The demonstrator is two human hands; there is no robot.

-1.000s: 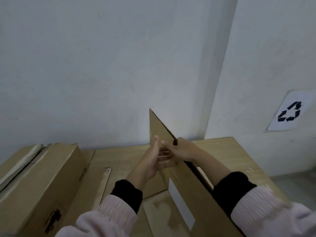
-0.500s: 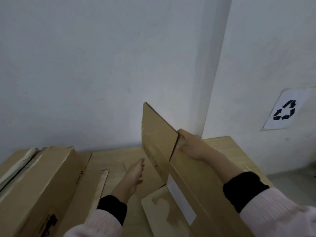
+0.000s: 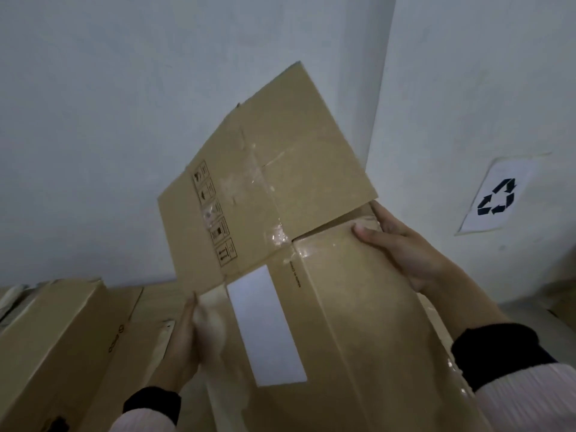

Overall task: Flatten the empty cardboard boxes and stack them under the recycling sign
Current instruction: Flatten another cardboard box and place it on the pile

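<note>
In front of the wall corner, the flattened cardboard box (image 3: 311, 275) is held tilted above the table. The right hand (image 3: 402, 244) pinches its upper right edge. The left hand (image 3: 187, 338), blurred, lies flat against its lower left edge. The recycling sign (image 3: 498, 194) hangs on the wall to the right.

Right hand (image 3: 402, 244) pinches upper right edge of the box (image 3: 311, 244), thumb on the near face, fingers behind it. Left hand (image 3: 187, 341) flat and blurred against the box's lower left edge, fingers extended upward. Both forearms raised, sleeves at wrists.
</note>
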